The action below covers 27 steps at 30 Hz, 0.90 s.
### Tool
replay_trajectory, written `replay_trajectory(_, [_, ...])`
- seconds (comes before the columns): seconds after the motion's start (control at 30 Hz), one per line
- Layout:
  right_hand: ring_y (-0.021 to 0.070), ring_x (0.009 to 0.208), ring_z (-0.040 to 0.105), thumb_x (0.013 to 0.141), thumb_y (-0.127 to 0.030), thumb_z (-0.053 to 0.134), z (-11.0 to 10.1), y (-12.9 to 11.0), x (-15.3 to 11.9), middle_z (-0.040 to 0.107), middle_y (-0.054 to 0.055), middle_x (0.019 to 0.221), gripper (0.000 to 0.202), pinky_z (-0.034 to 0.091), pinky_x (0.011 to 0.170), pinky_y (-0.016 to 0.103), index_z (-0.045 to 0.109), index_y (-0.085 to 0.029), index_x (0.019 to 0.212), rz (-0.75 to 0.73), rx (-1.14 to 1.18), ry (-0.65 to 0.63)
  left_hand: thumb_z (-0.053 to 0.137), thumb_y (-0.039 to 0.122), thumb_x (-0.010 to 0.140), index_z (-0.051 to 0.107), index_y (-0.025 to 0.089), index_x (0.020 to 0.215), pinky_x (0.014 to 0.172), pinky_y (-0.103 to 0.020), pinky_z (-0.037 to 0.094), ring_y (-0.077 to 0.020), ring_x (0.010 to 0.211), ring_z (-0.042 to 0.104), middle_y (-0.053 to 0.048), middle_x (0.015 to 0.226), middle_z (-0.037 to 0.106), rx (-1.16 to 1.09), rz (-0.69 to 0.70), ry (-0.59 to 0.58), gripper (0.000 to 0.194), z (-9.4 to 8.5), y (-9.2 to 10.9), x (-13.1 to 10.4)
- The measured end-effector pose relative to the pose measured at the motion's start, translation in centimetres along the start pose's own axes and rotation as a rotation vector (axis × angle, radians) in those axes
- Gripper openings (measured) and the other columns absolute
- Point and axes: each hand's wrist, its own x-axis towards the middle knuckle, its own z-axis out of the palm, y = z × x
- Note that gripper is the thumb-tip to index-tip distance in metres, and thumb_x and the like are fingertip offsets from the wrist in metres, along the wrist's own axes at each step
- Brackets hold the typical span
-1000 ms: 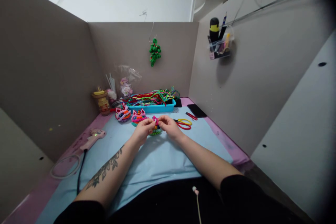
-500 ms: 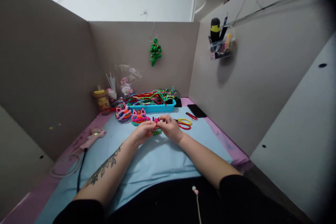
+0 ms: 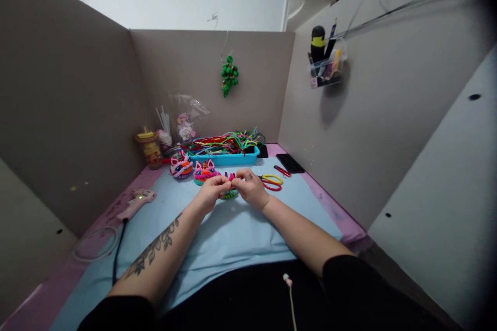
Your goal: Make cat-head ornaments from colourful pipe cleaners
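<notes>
My left hand [image 3: 213, 190] and my right hand [image 3: 250, 187] meet at the middle of the blue-covered table. Both pinch a small pink fuzzy piece [image 3: 232, 178] between their fingertips. Part of a fuzzy item with a green lower edge [image 3: 231, 194] shows just under the fingers; the rest of it is hidden. Just behind my left hand sits a pink, orange and teal fuzzy animal head [image 3: 204, 171] with pointed ears. A similar head [image 3: 180, 166] in pink, orange and purple lies further left. Yellow-and-red-handled scissors [image 3: 272, 182] rest beside my right hand.
A blue tray [image 3: 225, 159] of colourful fuzzy stems stands at the back. On the left are a pink glue gun [image 3: 135, 204] with a cable and a lidded cup [image 3: 150, 151]. A red tool [image 3: 282, 171] and a black phone [image 3: 291, 163] lie right. Panels enclose the table.
Both hands stay together at the same place, with only a slight shift of the fingers. The whole view has moved very slightly.
</notes>
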Motion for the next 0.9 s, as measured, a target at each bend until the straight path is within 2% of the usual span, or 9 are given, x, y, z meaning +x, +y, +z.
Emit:
replay_trajectory(0.13, [0.0177, 0.082, 0.047, 0.084, -0.017, 0.047, 0.0, -0.1, 0.0, 0.053, 0.007, 0.089, 0.018, 0.041, 0.072, 0.030, 0.065, -0.022, 0.082, 0.016, -0.017, 0.021, 0.074, 0.039, 0.056, 0.056, 0.013, 0.060, 0.043, -0.018, 0.025, -0.0046, 0.044, 0.035, 0.003, 0.051, 0.047, 0.117, 0.103, 0.048, 0.032, 0.1, 0.1, -0.1])
replay_trajectory(0.23, [0.0178, 0.086, 0.049, 0.083, -0.020, 0.050, -0.3, -0.2, 0.0, 0.053, 0.007, 0.095, 0.016, 0.042, 0.076, 0.031, 0.065, -0.022, 0.089, 0.037, 0.072, 0.051, 0.072, 0.042, 0.058, 0.055, 0.012, 0.061, 0.043, -0.018, 0.024, -0.0046, 0.044, 0.036, 0.004, 0.051, 0.048, 0.173, 0.117, 0.056, 0.034, 0.1, 0.3, -0.1])
replay_trajectory(0.33, [0.0174, 0.088, 0.051, 0.084, -0.022, 0.049, -0.7, -0.2, 0.2, 0.053, 0.008, 0.100, 0.022, 0.044, 0.077, 0.031, 0.061, -0.021, 0.102, 0.162, 0.291, 0.086, 0.070, 0.043, 0.060, 0.055, 0.012, 0.063, 0.043, -0.018, 0.024, -0.0046, 0.044, 0.035, 0.004, 0.051, 0.047, 0.204, 0.097, 0.048, 0.034, -0.1, 0.3, 0.0])
replay_trajectory(0.4, [0.0168, 0.084, 0.052, 0.084, -0.022, 0.049, -0.8, 0.0, 0.4, 0.055, 0.007, 0.091, 0.018, 0.044, 0.073, 0.030, 0.062, -0.019, 0.096, 0.284, 0.438, 0.088, 0.070, 0.044, 0.061, 0.056, 0.012, 0.065, 0.044, -0.019, 0.025, -0.0050, 0.045, 0.035, 0.004, 0.052, 0.047, 0.212, 0.096, 0.031, 0.035, -0.2, 0.2, 0.0])
replay_trajectory(0.53, [0.0145, 0.074, 0.051, 0.077, -0.028, 0.057, -0.2, 0.3, 0.6, 0.056, 0.003, 0.078, 0.012, 0.041, 0.064, 0.026, 0.061, -0.016, 0.076, 0.502, 0.674, -0.030, 0.070, 0.045, 0.062, 0.057, 0.013, 0.070, 0.045, -0.019, 0.026, -0.0057, 0.047, 0.038, 0.003, 0.056, 0.050, 0.224, 0.120, 0.014, 0.036, -0.2, 0.1, 0.0])
replay_trajectory(0.67, [0.0104, 0.063, 0.046, 0.073, -0.036, 0.062, 0.3, 0.1, 0.8, 0.054, -0.001, 0.069, 0.022, 0.037, 0.061, 0.024, 0.058, -0.015, 0.074, 0.646, 0.922, -0.086, 0.070, 0.046, 0.063, 0.055, 0.013, 0.070, 0.044, -0.019, 0.025, -0.0053, 0.046, 0.038, 0.003, 0.056, 0.049, 0.221, 0.107, 0.003, 0.036, -0.1, -0.1, 0.0])
replay_trajectory(0.8, [0.0068, 0.049, 0.035, 0.072, -0.046, 0.063, 0.2, -0.6, 0.9, 0.044, -0.005, 0.056, 0.033, 0.026, 0.049, 0.022, 0.054, -0.015, 0.071, 0.746, 1.129, -0.142, 0.069, 0.045, 0.064, 0.052, 0.014, 0.068, 0.043, -0.018, 0.027, -0.0054, 0.046, 0.038, 0.004, 0.056, 0.046, 0.220, 0.091, -0.035, 0.036, 0.0, -0.3, 0.1])
replay_trajectory(0.9, [0.0057, 0.046, 0.032, 0.069, -0.049, 0.066, 0.2, -0.9, 0.9, 0.041, -0.006, 0.054, 0.037, 0.021, 0.046, 0.022, 0.053, -0.015, 0.070, 0.809, 1.270, -0.184, 0.068, 0.045, 0.065, 0.050, 0.014, 0.066, 0.043, -0.018, 0.029, -0.0054, 0.046, 0.038, 0.004, 0.056, 0.045, 0.235, 0.079, -0.061, 0.036, -0.1, -0.6, 0.2])
